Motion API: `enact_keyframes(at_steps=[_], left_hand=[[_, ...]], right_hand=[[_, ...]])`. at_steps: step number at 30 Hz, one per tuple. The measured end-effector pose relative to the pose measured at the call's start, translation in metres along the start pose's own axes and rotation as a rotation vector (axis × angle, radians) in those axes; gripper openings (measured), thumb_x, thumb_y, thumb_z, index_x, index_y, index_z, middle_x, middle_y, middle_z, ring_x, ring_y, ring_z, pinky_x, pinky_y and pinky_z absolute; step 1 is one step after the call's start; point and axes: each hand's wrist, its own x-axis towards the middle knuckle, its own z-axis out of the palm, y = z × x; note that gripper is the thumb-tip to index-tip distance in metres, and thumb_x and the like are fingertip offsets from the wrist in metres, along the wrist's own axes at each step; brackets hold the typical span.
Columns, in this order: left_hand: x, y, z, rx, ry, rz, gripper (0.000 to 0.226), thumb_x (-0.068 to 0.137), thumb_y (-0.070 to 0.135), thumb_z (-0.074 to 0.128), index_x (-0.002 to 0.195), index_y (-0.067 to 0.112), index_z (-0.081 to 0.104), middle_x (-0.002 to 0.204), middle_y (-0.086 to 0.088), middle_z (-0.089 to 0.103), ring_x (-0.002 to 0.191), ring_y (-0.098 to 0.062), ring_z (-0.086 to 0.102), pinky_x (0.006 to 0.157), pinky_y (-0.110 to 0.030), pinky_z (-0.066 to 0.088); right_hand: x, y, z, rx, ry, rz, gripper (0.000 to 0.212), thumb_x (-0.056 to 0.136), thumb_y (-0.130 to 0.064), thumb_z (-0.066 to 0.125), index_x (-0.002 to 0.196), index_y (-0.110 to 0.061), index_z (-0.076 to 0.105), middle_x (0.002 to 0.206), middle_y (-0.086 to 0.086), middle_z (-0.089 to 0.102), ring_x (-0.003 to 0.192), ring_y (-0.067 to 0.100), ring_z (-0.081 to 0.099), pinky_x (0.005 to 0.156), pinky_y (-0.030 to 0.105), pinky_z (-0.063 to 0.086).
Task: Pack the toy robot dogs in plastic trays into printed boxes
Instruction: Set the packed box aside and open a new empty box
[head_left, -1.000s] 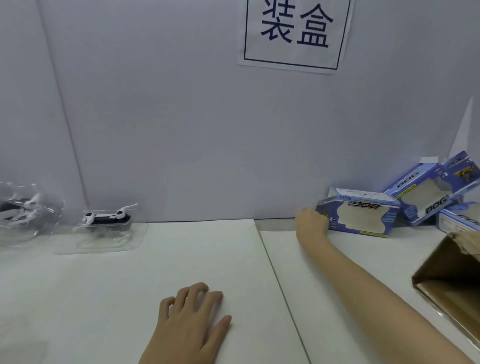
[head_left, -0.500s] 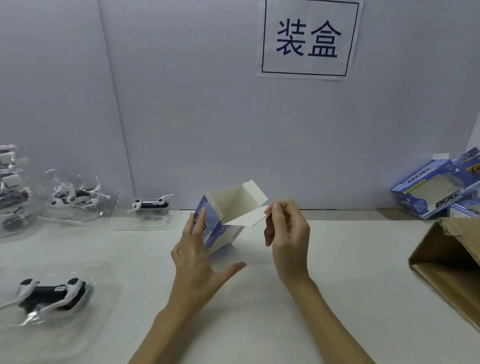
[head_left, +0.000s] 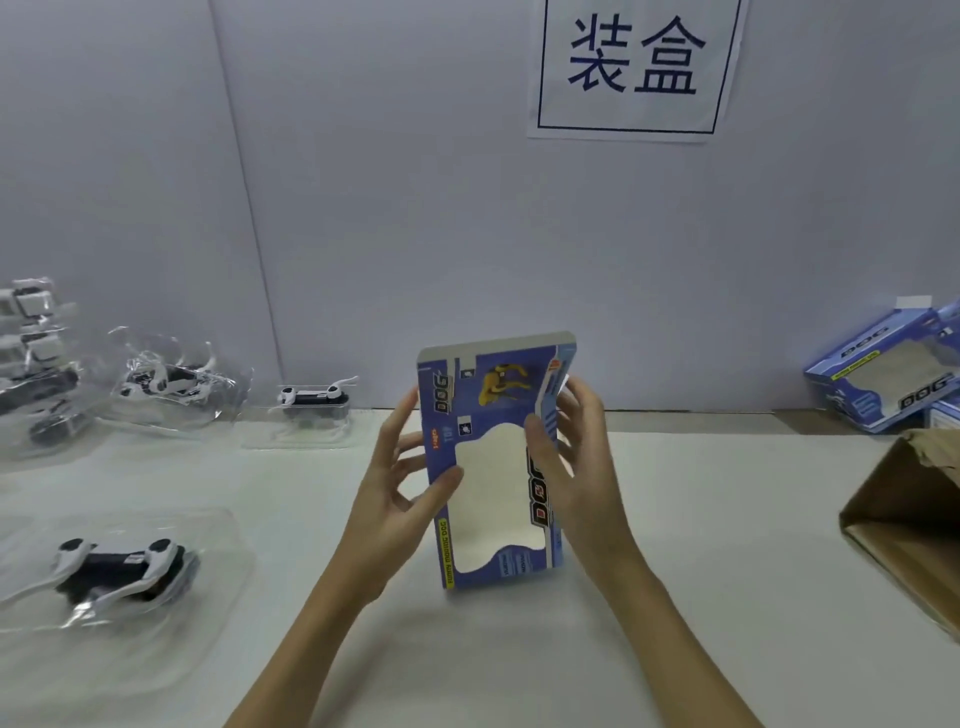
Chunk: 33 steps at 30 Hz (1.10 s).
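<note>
Bright even light, soft faint shadows, glare on clear plastic, slight softness, wide-angle bending at edges

left hand (head_left: 400, 488), right hand (head_left: 576, 467), fingers curled, gripping

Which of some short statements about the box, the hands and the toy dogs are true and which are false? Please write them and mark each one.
1. Both hands hold the blue printed box upright, its lower end near the table. True: the left hand is on its left edge and the right hand on its right.
2. A toy dog already lies inside this box. False: through the window only a pale inside shows.
3. The nearest toy dog in a plastic tray lies at the left. True.
4. The brown carton stands at the left. False: it is at the right edge.
5. More printed boxes lie at the far right. True.
</note>
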Motion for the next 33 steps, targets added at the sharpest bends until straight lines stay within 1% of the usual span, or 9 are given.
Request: enact_keyframes(at_steps=[3,8,14,18,21,24,27,29,33], left_hand=[[-0.003,0.002,0.0,-0.032,-0.042,-0.054,0.08,0.085,0.043,0.075,0.15,0.062,0.031,0.128,0.022,0.063,0.124,-0.009,0.061,0.076,-0.028,0.062],[-0.004,0.005,-0.002,-0.028,-0.113,-0.085,0.075,0.086,0.043,0.073,0.144,0.068,0.033,0.131,0.025,0.061,0.126,-0.008,0.058,0.078,-0.025,0.06],[-0.006,0.002,0.001,0.077,-0.15,-0.056,0.061,0.082,0.054,0.07,0.132,0.07,0.038,0.14,0.019,0.054,0.128,-0.008,0.055,0.084,-0.03,0.061],[-0.006,0.004,0.012,0.16,-0.072,0.036,0.049,0.083,0.066,0.065,0.123,0.071,0.037,0.138,0.024,0.053,0.122,-0.003,0.057,0.08,-0.013,0.055],[-0.006,0.002,0.018,0.21,0.065,0.134,0.046,0.087,0.065,0.064,0.126,0.067,0.041,0.133,0.026,0.055,0.118,-0.004,0.059,0.079,-0.019,0.057],[-0.008,0.0,0.013,0.378,0.231,0.237,0.065,0.087,0.066,0.071,0.142,0.06,0.038,0.128,0.012,0.043,0.117,-0.002,0.054,0.085,-0.017,0.054],[-0.01,-0.004,0.009,0.514,0.179,0.353,0.082,0.087,0.051,0.075,0.156,0.046,0.031,0.128,0.007,0.043,0.118,-0.006,0.052,0.094,-0.02,0.048],[-0.014,-0.005,0.012,0.482,0.124,0.402,0.084,0.089,0.035,0.072,0.161,0.034,0.028,0.126,0.014,0.051,0.116,-0.018,0.057,0.099,-0.034,0.046],[-0.013,0.006,0.017,0.135,0.129,0.348,0.059,0.099,0.026,0.058,0.154,0.022,0.038,0.117,0.006,0.063,0.107,-0.029,0.065,0.096,-0.028,0.051]], right_hand=[[-0.002,0.005,0.008,0.037,-0.039,0.016,0.07,0.093,-0.051,0.063,0.155,-0.034,0.034,0.148,-0.008,0.056,0.136,0.014,0.056,0.102,0.041,0.057],[0.0,0.005,0.006,-0.031,0.002,0.04,0.048,0.092,-0.056,0.063,0.136,-0.045,0.05,0.14,-0.019,0.055,0.121,-0.013,0.054,0.083,0.004,0.048],[0.001,0.013,0.004,0.054,0.012,0.073,0.053,0.087,-0.048,0.058,0.131,-0.02,0.055,0.126,0.002,0.068,0.118,0.022,0.067,0.073,0.019,0.06],[-0.001,0.012,0.008,0.109,-0.023,0.075,0.038,0.092,-0.044,0.059,0.128,-0.034,0.053,0.121,-0.014,0.07,0.117,0.01,0.067,0.073,0.017,0.058],[-0.007,0.016,0.015,0.057,0.009,0.022,0.061,0.098,-0.033,0.061,0.151,-0.027,0.032,0.139,-0.002,0.062,0.123,0.009,0.065,0.082,0.018,0.057],[-0.015,0.013,0.023,-0.113,0.12,-0.026,0.072,0.094,-0.041,0.068,0.154,-0.033,0.028,0.143,-0.01,0.054,0.127,0.006,0.057,0.094,0.019,0.054],[-0.026,0.011,0.034,-0.08,-0.066,-0.06,0.072,0.091,-0.051,0.072,0.151,-0.038,0.035,0.139,-0.025,0.052,0.128,0.0,0.054,0.09,0.01,0.051],[-0.028,0.009,0.042,-0.017,-0.108,0.027,0.085,0.082,-0.059,0.078,0.15,-0.043,0.03,0.141,-0.02,0.053,0.129,0.006,0.056,0.086,0.012,0.055],[-0.019,0.002,0.036,0.067,0.055,0.059,0.095,0.072,-0.05,0.085,0.147,-0.038,0.028,0.132,-0.018,0.06,0.119,0.004,0.065,0.08,0.02,0.061]])
